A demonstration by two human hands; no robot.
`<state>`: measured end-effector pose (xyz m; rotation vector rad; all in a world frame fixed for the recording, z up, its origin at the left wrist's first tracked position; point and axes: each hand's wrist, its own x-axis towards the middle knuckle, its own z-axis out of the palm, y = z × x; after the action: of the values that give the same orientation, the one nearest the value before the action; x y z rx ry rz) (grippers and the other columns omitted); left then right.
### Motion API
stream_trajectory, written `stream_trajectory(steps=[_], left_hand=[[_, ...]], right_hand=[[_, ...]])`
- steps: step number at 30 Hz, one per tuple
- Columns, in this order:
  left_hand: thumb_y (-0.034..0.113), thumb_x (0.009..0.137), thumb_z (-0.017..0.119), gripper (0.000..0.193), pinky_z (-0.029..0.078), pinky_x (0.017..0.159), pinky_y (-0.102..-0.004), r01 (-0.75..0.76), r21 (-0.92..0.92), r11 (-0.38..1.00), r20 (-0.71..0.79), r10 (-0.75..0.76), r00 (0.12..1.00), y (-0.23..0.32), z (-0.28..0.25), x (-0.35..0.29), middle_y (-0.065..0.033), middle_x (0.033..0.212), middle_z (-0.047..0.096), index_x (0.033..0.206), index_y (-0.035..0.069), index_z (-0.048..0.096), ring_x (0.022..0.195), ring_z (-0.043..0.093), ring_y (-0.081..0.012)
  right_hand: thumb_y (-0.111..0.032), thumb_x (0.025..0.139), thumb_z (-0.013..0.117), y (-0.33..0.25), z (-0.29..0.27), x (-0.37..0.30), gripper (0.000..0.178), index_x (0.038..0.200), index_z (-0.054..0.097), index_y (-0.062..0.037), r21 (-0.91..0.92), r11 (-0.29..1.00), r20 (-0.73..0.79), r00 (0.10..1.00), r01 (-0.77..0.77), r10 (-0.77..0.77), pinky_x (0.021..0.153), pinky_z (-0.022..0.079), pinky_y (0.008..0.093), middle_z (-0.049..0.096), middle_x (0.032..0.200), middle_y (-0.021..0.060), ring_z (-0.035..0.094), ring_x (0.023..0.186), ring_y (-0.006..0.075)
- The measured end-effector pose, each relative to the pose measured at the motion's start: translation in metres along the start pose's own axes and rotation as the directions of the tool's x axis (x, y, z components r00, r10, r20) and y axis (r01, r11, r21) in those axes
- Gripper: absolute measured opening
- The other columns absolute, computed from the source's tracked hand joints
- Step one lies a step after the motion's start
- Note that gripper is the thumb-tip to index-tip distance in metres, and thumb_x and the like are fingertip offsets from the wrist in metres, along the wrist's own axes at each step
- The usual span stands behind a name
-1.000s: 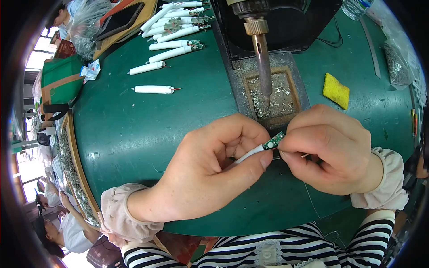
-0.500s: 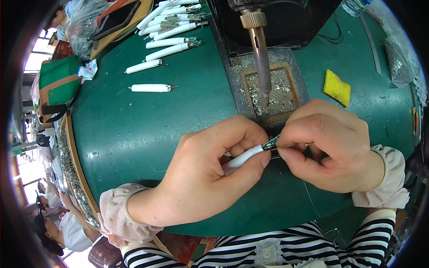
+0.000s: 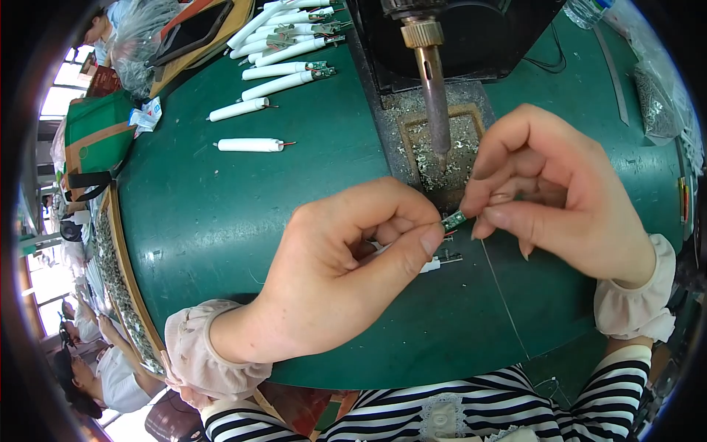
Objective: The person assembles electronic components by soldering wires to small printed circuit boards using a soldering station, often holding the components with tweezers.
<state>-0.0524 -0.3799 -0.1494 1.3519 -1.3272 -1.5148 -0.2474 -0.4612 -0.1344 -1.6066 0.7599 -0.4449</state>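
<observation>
My left hand (image 3: 346,272) is closed round a white tube, most of which its fingers hide. A small green circuit board (image 3: 454,219) with a short red wire pokes out between its thumb and forefinger. At the board's far end is my right hand (image 3: 552,191), thumb and fingers pinched on a thin wire (image 3: 504,302) that runs down toward the table's near edge. Just beyond, a soldering iron (image 3: 436,103) points tip down above a metal tray (image 3: 403,136) strewn with solder scraps. Beneath my left hand, another white piece with a small board (image 3: 444,261) lies on the table.
Several white tubes with boards (image 3: 283,83) lie at the far left, and a lone tube (image 3: 250,145) sits nearer. A yellow sponge is hidden behind my right hand. Bagged small parts (image 3: 658,110) stand at the right; a phone (image 3: 193,33) lies at the back left.
My right hand has lifted and turned, its fingers opening out somewhat, and it now covers the yellow sponge. My left hand has shifted slightly, uncovering the piece on the table.
</observation>
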Motion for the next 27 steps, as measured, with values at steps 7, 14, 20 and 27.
stream_trajectory(steps=[7,14,20,27], left_hand=[[0.009,0.085,0.055,0.012,0.037,0.045,-0.0166,-0.03,-0.115,0.993,-0.035,0.026,0.999,-0.001,-0.002,0.006,-0.0076,0.074,0.058,0.09,-0.002,0.054,0.054,0.048,-0.0055],[0.008,0.086,0.054,0.011,0.036,0.046,-0.016,-0.084,-0.039,0.996,-0.027,0.083,0.996,-0.004,0.0,0.007,-0.0065,0.074,0.057,0.09,-0.002,0.054,0.055,0.048,-0.0049],[0.006,0.085,0.055,0.01,0.036,0.046,-0.0157,-0.082,0.014,0.997,-0.038,0.083,0.996,-0.002,0.002,0.007,-0.0059,0.075,0.056,0.088,-0.003,0.054,0.057,0.048,-0.0043],[0.006,0.085,0.054,0.01,0.037,0.046,-0.0159,-0.1,0.026,0.995,-0.034,0.101,0.994,-0.001,0.0,0.008,-0.0062,0.074,0.057,0.089,-0.003,0.054,0.056,0.048,-0.0045]], right_hand=[[-0.002,0.082,0.055,0.0,0.004,-0.003,0.014,0.094,0.048,0.0001,-0.088,0.993,-0.026,0.996,0.084,-0.086,0.042,0.037,0.0153,0.052,0.069,0.0034,0.051,0.051,0.0055],[0.002,0.077,0.057,0.014,0.014,-0.002,0.016,0.093,0.055,0.0003,-0.182,0.97,-0.069,0.982,0.159,-0.174,0.048,0.038,0.0154,0.053,0.07,0.0015,0.05,0.055,0.0029],[0.002,0.073,0.062,0.016,0.014,0.0,0.016,0.087,0.058,-0.0014,-0.369,0.885,-0.061,0.943,0.283,-0.327,0.044,0.037,0.0161,0.057,0.07,0.0017,0.05,0.051,0.003],[-0.001,0.078,0.059,0.012,0.01,-0.002,0.022,0.099,0.051,0.0003,-0.205,0.958,-0.057,0.974,0.203,-0.218,0.048,0.04,0.0166,0.056,0.072,0.0044,0.051,0.054,0.0054]])
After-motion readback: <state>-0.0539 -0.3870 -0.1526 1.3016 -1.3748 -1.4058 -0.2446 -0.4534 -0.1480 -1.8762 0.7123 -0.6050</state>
